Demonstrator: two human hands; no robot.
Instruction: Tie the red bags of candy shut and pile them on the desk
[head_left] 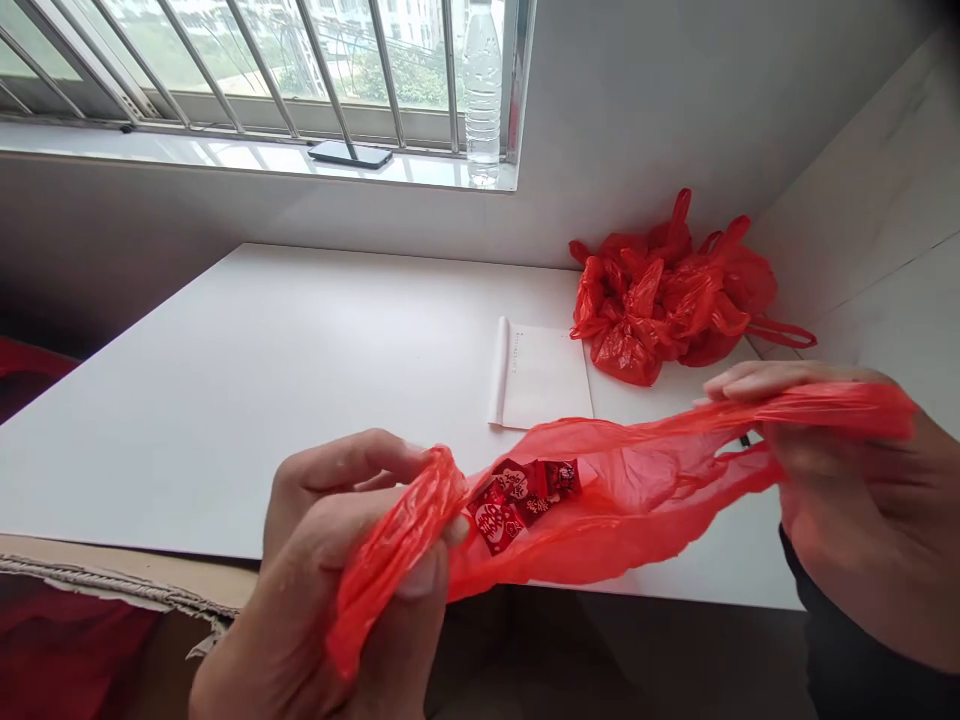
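A thin red plastic bag (645, 540) is stretched sideways between my two hands, its mouth facing up towards me. My left hand (322, 560) pinches one gathered handle of it between thumb and fingers. At the other end my right hand (832, 470) is closed on the second handle, with the film looped across the fingers. Inside the bag, near my left fingertips, lie several small dark red printed packets (517, 500); what is in them is hidden. The bag hangs over the near edge of the white table (360, 360).
Several tied red plastic bags (667, 290) are heaped at the table's back right, against the wall. Beside them lies an open notepad (547, 375). A phone (350, 154) and a water bottle (482, 95) are on the windowsill. An open cardboard box (127, 575) is at the lower left.
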